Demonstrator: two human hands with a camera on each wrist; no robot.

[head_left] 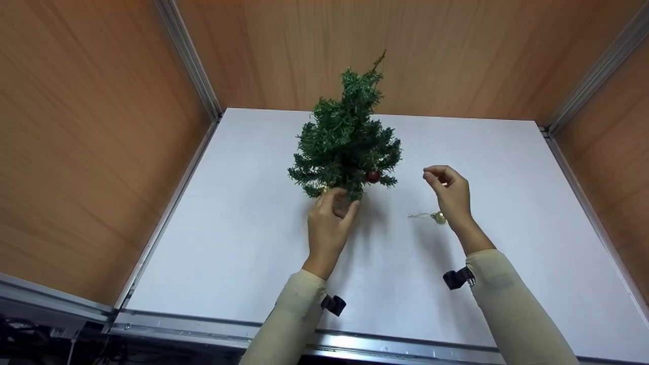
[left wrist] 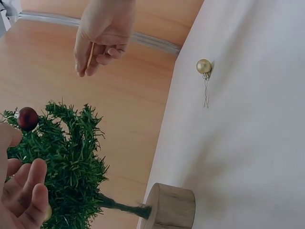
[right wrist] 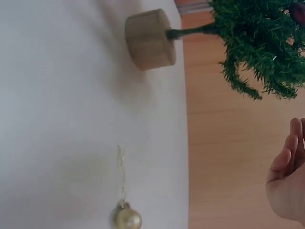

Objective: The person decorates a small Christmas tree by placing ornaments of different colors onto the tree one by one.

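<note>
A small green artificial Christmas tree (head_left: 345,132) stands on a round wooden base (left wrist: 176,205). On its lower right hangs a red bauble (head_left: 373,176); a gold bauble (head_left: 324,189) shows partly at the lower left branches. My left hand (head_left: 327,223) is at the front lower branches, thumb and fingers apart and loosely bent; whether it touches the branches is unclear. My right hand (head_left: 454,195) hovers right of the tree, its thumb near the bent fingers, with nothing visible held. Another gold bauble (left wrist: 204,66) with a string loop lies on the table below it.
The white table (head_left: 228,228) has wood-grain panels (head_left: 431,56) at the back and both sides. A metal rail (head_left: 203,327) runs along the front edge. Dark cables (head_left: 30,339) sit below at the left front.
</note>
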